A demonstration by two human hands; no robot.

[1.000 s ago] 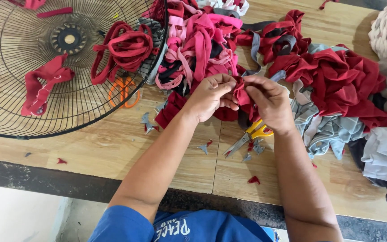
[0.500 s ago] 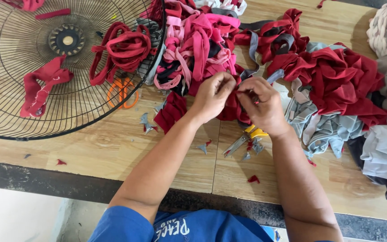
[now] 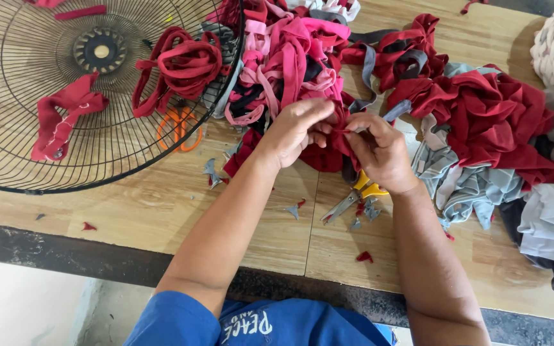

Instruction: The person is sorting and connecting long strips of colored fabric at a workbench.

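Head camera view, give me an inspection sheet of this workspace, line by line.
Surface: wooden table, fabric snippets scattered.
Job's things: dark red cloth strip pinched between both hands.
Clutter: wire fan guard holding red strips; pink and red strip pile; red and grey cloth heap; yellow-handled scissors; orange scissors under the guard.
Hands: left hand and right hand both gripping the strip.
Cables: nothing seen.
Surroundings: pale floor.

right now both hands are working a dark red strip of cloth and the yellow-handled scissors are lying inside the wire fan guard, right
Not quite. The head view shows both hands, left and right, on the dark red cloth strip, but the yellow-handled scissors lie on the wooden table just under the right hand, not inside the wire fan guard. The pair by the guard has orange handles.
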